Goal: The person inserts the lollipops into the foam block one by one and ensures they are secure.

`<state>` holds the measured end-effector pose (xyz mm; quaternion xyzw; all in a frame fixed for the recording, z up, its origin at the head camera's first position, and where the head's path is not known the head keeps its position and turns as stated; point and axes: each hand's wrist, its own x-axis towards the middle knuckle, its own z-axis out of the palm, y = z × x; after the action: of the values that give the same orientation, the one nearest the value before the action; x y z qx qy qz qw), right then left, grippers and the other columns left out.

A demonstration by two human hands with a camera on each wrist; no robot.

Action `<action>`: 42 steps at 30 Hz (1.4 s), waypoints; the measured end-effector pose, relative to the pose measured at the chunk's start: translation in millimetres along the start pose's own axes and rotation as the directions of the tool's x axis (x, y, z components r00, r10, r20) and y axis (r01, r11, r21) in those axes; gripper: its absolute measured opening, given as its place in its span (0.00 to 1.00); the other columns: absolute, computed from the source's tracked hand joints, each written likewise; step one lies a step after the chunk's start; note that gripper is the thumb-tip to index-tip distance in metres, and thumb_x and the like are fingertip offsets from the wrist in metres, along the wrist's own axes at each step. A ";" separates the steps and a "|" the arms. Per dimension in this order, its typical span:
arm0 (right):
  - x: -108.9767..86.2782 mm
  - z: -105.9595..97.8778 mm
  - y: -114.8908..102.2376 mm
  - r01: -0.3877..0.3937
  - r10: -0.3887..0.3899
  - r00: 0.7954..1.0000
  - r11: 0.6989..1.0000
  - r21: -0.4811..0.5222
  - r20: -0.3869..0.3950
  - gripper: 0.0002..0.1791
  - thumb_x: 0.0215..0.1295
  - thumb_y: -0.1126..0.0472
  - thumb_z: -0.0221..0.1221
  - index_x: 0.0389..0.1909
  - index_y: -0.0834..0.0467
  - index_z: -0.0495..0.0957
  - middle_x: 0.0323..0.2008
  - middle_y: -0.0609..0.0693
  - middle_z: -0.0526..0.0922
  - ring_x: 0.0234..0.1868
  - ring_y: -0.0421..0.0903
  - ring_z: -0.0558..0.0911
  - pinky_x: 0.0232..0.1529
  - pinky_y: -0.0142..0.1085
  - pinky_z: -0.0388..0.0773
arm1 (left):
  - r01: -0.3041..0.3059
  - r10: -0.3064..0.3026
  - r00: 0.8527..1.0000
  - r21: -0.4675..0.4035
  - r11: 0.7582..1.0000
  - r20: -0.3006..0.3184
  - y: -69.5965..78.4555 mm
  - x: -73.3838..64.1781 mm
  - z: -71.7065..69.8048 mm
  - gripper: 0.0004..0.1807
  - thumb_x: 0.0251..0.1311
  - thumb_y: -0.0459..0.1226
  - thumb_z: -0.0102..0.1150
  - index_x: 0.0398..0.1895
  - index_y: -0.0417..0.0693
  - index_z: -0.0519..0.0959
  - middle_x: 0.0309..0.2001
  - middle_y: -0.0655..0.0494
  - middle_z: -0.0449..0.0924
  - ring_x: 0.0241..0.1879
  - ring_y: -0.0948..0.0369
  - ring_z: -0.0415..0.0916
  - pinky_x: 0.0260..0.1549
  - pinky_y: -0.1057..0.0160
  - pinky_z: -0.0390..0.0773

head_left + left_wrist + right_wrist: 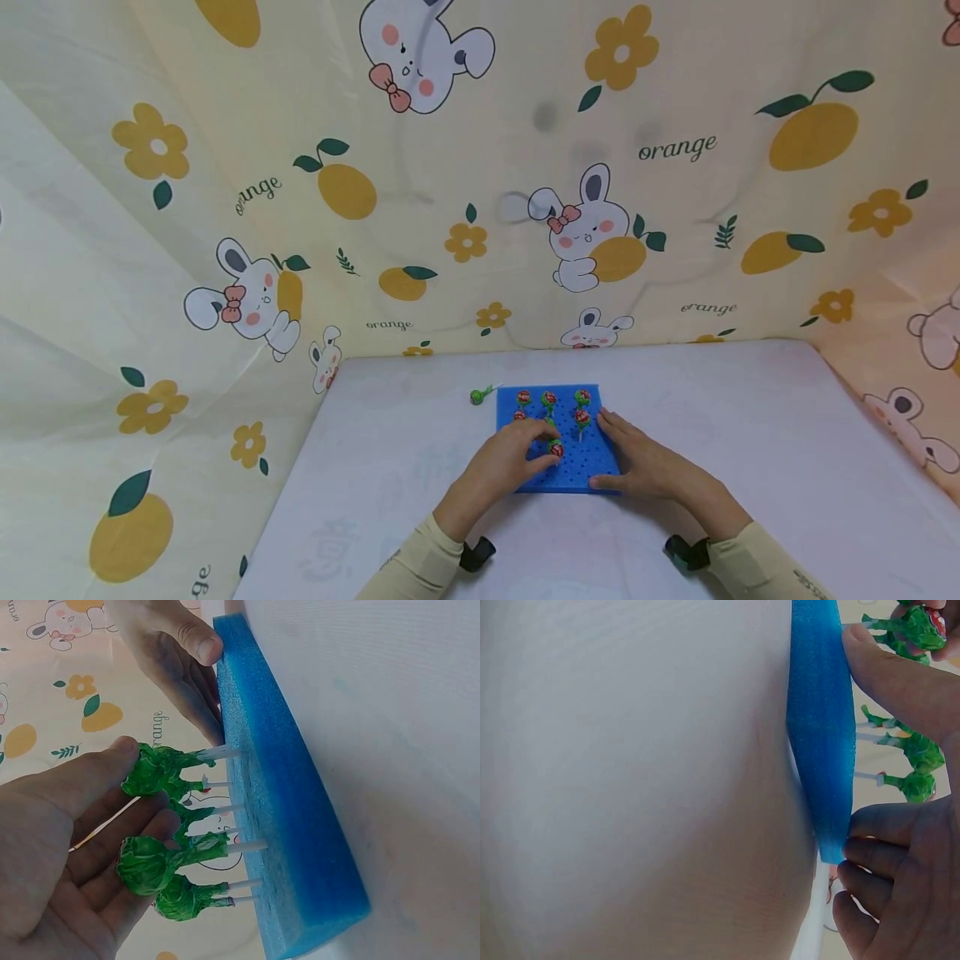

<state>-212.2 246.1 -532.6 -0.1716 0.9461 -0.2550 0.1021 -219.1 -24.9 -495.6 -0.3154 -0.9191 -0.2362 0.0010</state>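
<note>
A blue foam board [596, 471] lies on the table, with several lollipops [582, 397] in green and red wrappers stuck in it by their white sticks. My left hand [501, 458] pinches the wrapped head of one lollipop [150, 771] between thumb and index finger. That lollipop's stick meets the board face in the left wrist view. With spread, fairly straight fingers, my right hand [648, 462] rests along the board's right edge, its thumb [870, 652] on the top near the front corner. The left hand partly hides the board's left side and some lollipops.
One loose lollipop [477, 396] lies on the white table [405, 425] just beyond the board's back left corner. A patterned curtain [465, 167] with rabbits and oranges hangs behind the table and down its sides.
</note>
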 end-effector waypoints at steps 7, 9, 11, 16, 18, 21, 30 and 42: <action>0.0 -0.1 -0.3 -0.003 0.003 1.000 1.000 -0.001 0.002 0.67 0.58 0.30 0.73 0.85 0.65 0.53 0.85 0.67 0.51 0.83 0.73 0.53 0.75 0.71 0.63 | 0.000 0.000 1.000 -0.015 1.000 0.000 1.0 -0.7 -3.2 0.19 0.71 0.46 0.71 0.60 0.53 0.85 0.55 0.60 0.88 0.57 0.65 0.83 0.61 0.63 0.83; 0.0 -0.3 -0.4 -0.002 0.002 1.000 1.000 -0.001 0.001 0.67 0.59 0.30 0.74 0.85 0.66 0.54 0.85 0.67 0.51 0.83 0.73 0.53 0.75 0.71 0.63 | -0.003 0.003 1.000 -0.016 1.000 -0.004 1.2 -0.9 -4.1 0.18 0.71 0.46 0.71 0.60 0.53 0.85 0.55 0.60 0.88 0.57 0.65 0.83 0.61 0.63 0.83; -0.2 -0.7 -0.7 0.001 -0.001 1.000 1.000 -0.001 0.000 0.67 0.59 0.31 0.74 0.85 0.66 0.54 0.85 0.67 0.51 0.83 0.73 0.53 0.75 0.71 0.63 | -0.006 0.006 1.000 -0.016 1.000 -0.008 1.2 -1.0 -4.6 0.18 0.72 0.46 0.71 0.61 0.53 0.85 0.56 0.60 0.88 0.57 0.65 0.83 0.62 0.62 0.83; -0.6 -1.3 -1.2 0.001 -0.001 1.000 1.000 -0.003 -0.001 0.67 0.59 0.31 0.73 0.85 0.66 0.54 0.85 0.68 0.51 0.82 0.73 0.53 0.75 0.71 0.63 | -0.005 0.005 1.000 -0.021 1.000 -0.019 1.6 -2.0 -7.7 0.18 0.73 0.48 0.69 0.61 0.54 0.85 0.58 0.61 0.87 0.62 0.63 0.82 0.67 0.59 0.80; -0.5 -1.1 -0.8 0.001 -0.001 1.000 1.000 -0.006 -0.001 0.67 0.59 0.31 0.73 0.85 0.66 0.54 0.85 0.68 0.51 0.82 0.73 0.53 0.75 0.71 0.63 | -0.004 0.004 1.000 -0.032 0.999 -0.024 1.9 -2.4 -9.8 0.18 0.74 0.48 0.68 0.61 0.54 0.85 0.58 0.61 0.87 0.61 0.63 0.82 0.65 0.60 0.81; -0.2 -0.5 0.1 0.000 0.000 1.000 1.000 -0.005 -0.002 0.66 0.59 0.30 0.73 0.85 0.66 0.54 0.84 0.68 0.51 0.82 0.73 0.53 0.75 0.71 0.62 | -0.009 0.007 0.999 -0.061 0.998 -0.035 1.5 -2.5 -12.6 0.18 0.74 0.48 0.67 0.61 0.53 0.85 0.56 0.61 0.87 0.58 0.61 0.84 0.59 0.64 0.84; -0.3 0.7 0.9 -0.007 0.007 1.000 1.000 0.001 0.002 0.67 0.58 0.30 0.73 0.85 0.65 0.54 0.85 0.67 0.51 0.83 0.73 0.52 0.75 0.71 0.62 | -0.014 0.006 0.997 -0.111 0.994 -0.076 -5.0 -3.1 -27.3 0.17 0.74 0.45 0.68 0.61 0.51 0.84 0.57 0.58 0.87 0.58 0.59 0.84 0.59 0.61 0.85; -0.5 -0.2 -1.3 -0.009 0.009 1.000 1.000 0.005 0.003 0.67 0.58 0.31 0.74 0.85 0.65 0.54 0.85 0.67 0.51 0.83 0.72 0.52 0.76 0.69 0.62 | 0.030 -0.058 0.988 -0.195 0.980 -0.140 -30.2 -1.6 -43.3 0.17 0.74 0.43 0.68 0.62 0.51 0.84 0.59 0.56 0.87 0.59 0.55 0.84 0.63 0.53 0.84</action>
<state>-211.4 245.3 -531.7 -0.1672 0.9461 -0.2569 0.1049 -241.8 -65.4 -470.5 -0.2755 -0.8962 -0.3462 0.0319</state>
